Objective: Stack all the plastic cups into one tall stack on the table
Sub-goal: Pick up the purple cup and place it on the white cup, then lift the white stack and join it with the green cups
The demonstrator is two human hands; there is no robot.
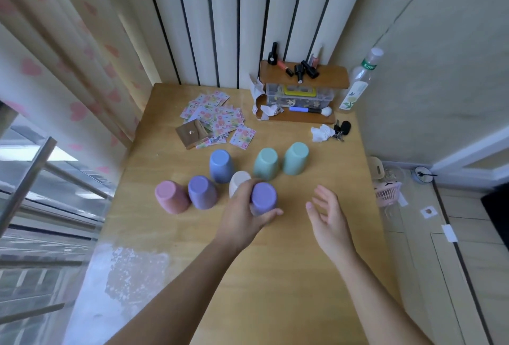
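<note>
Several plastic cups stand upside down on the wooden table [275, 275]. My left hand [242, 215] grips a purple cup [264, 198] at the table's middle. Just behind that hand is a white cup [238, 180], partly hidden. To the left stand a pink cup [171, 196] and a second purple cup [202, 191]. A blue cup [221, 165] is behind them. Two green cups [266, 163] [295, 158] stand side by side at the back right. My right hand [327, 215] hovers to the right of the held cup, fingers spread, holding nothing.
Patterned cards [217, 117] and a brown pouch [191, 133] lie at the back. A wooden shelf [303, 76] with small bottles, a clear box, a brush and a spray bottle [358, 83] stands at the back right. Crumpled tissue and keys [340, 129] lie near it. Curtains hang left.
</note>
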